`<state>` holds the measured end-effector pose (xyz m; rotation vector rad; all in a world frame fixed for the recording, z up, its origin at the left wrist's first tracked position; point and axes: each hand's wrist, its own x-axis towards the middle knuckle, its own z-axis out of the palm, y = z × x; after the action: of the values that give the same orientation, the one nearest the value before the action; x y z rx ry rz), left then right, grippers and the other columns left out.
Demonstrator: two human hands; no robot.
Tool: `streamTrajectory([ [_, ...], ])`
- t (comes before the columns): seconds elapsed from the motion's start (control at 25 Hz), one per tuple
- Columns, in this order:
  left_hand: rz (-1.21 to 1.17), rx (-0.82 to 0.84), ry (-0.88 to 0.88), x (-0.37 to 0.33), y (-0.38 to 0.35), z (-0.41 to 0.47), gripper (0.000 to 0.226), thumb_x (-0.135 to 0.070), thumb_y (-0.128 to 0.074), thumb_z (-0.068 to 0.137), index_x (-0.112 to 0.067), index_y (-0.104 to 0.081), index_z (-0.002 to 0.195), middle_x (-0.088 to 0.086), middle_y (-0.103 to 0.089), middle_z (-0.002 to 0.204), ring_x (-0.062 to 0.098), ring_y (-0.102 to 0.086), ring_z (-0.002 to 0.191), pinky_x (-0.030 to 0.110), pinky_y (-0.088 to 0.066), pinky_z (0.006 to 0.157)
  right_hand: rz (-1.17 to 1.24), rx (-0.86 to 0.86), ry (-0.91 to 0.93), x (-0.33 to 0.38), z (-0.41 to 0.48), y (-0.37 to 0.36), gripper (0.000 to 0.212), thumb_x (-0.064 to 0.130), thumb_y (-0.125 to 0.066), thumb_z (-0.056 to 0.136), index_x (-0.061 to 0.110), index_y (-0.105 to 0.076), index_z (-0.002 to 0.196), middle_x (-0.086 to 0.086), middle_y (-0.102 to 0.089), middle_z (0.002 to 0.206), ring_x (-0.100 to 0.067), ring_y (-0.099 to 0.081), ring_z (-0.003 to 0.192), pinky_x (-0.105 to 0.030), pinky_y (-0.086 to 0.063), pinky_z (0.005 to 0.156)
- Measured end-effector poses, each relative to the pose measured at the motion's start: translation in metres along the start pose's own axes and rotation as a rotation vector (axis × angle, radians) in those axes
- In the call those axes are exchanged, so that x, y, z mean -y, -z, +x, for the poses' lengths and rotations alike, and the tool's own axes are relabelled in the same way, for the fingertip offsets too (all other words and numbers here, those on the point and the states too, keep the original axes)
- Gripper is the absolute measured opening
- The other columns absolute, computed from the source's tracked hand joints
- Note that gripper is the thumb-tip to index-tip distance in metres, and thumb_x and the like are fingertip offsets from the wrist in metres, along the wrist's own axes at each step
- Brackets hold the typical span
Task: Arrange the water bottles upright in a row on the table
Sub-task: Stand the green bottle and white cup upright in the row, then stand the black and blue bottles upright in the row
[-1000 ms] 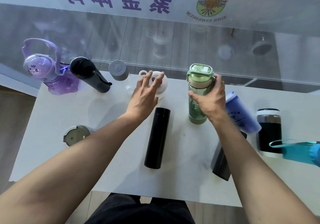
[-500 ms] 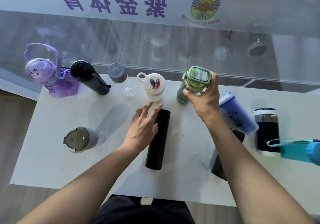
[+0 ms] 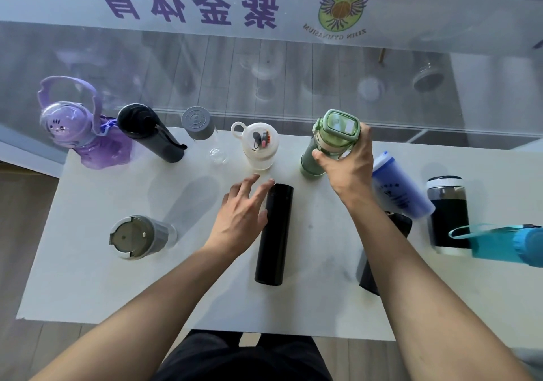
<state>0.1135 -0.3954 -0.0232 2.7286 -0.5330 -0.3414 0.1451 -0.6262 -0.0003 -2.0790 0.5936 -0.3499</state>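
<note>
My right hand (image 3: pixel 346 169) grips the green bottle (image 3: pixel 329 139), which stands near the far edge of the white table (image 3: pixel 88 277). To its left a row stands upright: a purple bottle (image 3: pixel 79 133), a black bottle (image 3: pixel 150 133), a clear grey-capped bottle (image 3: pixel 202 133) and a white bottle (image 3: pixel 260 145). My left hand (image 3: pixel 241 216) hovers open beside a black flask (image 3: pixel 274 233) lying flat in the middle. A grey-lidded bottle (image 3: pixel 141 236) stands alone at the near left.
On the right are a blue tumbler (image 3: pixel 399 186), a black-and-clear jar (image 3: pixel 448 210), a teal bottle (image 3: pixel 505 244) at the frame edge, and a dark bottle (image 3: pixel 373 274) lying partly under my right forearm. A glass wall (image 3: pixel 264 66) rises behind the table's far edge.
My right hand carried the green bottle away from me to the far row. My left hand drew back from the white bottle to beside the lying black flask.
</note>
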Motion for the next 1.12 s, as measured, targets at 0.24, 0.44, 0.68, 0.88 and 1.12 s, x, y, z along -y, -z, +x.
streamTrajectory([
  [0.24, 0.000, 0.013, -0.024, 0.000, 0.002, -0.005, 0.063, -0.024, -0.060, 0.088, -0.030, -0.037, 0.146, 0.009, -0.037, 0.151, 0.036, -0.041, 0.129, 0.045, -0.039, 0.104, -0.015, 0.004, -0.007, 0.001, 0.006, -0.002, 0.080, 0.023, -0.090, 0.066, 0.016, -0.044, 0.131, 0.000, -0.056, 0.127, -0.016, -0.054, 0.113, -0.025, -0.044, 0.100],
  [0.44, 0.014, 0.036, -0.041, -0.001, -0.002, -0.012, 0.062, -0.024, -0.059, 0.087, -0.031, -0.037, 0.145, 0.008, -0.039, 0.150, 0.035, -0.041, 0.128, 0.045, -0.038, 0.105, -0.029, 0.050, -0.123, -0.012, -0.007, -0.004, 0.091, 0.038, -0.088, 0.066, 0.024, -0.036, 0.140, 0.000, -0.053, 0.134, -0.018, -0.054, 0.122, -0.038, -0.047, 0.105],
  [0.68, 0.069, 0.014, -0.044, 0.011, -0.002, -0.020, 0.059, -0.026, -0.062, 0.086, -0.028, -0.043, 0.142, 0.007, -0.044, 0.147, 0.033, -0.042, 0.130, 0.045, -0.037, 0.104, -0.239, 0.198, -0.337, -0.039, -0.082, -0.027, 0.080, 0.046, -0.076, 0.082, 0.015, -0.036, 0.144, -0.013, -0.048, 0.138, -0.030, -0.052, 0.126, -0.040, -0.043, 0.106],
  [0.88, 0.076, -0.004, -0.020, 0.022, 0.005, -0.032, 0.053, -0.025, -0.063, 0.085, -0.026, -0.049, 0.136, 0.006, -0.049, 0.141, 0.033, -0.044, 0.128, 0.046, -0.040, 0.101, -0.427, 0.387, -0.399, -0.038, -0.092, -0.074, 0.084, 0.065, -0.068, 0.079, 0.015, -0.040, 0.140, -0.011, -0.051, 0.140, -0.034, -0.051, 0.130, -0.043, -0.042, 0.105],
  [1.12, 0.108, 0.000, -0.030, 0.037, 0.011, -0.049, 0.051, -0.024, -0.062, 0.085, -0.024, -0.050, 0.135, 0.007, -0.051, 0.139, 0.033, -0.046, 0.125, 0.044, -0.040, 0.099, -0.362, 0.424, -0.502, -0.040, -0.090, -0.095, 0.081, 0.061, -0.073, 0.075, 0.010, -0.045, 0.131, -0.011, -0.062, 0.132, -0.032, -0.059, 0.124, -0.042, -0.047, 0.103],
])
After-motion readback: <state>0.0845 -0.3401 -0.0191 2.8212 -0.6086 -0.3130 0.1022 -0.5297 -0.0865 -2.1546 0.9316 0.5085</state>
